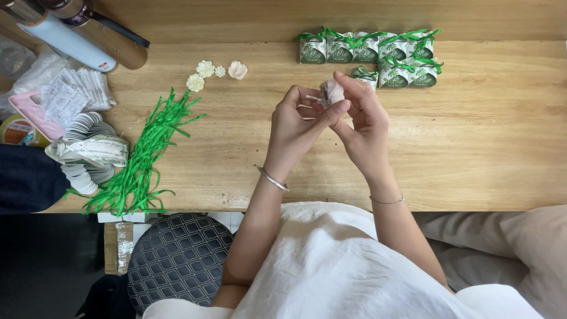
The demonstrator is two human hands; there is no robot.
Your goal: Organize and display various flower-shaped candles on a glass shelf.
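Wooden table (472, 147) below; left hand (295, 127) and right hand (366, 121) both pinch a pale flower (332, 91). Best gripped lightly so petals aren't crushed.

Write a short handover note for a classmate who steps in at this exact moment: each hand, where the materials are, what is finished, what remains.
Left hand and right hand are raised over the wooden table, together pinching a small pale paper flower.
Done: a cluster of small green-and-white gift boxes tied with green ribbon stands at the table's far edge.
Left: four loose paper flowers lie far left of the hands; a pile of green ribbon strips and a stack of white round tags wait at the left.
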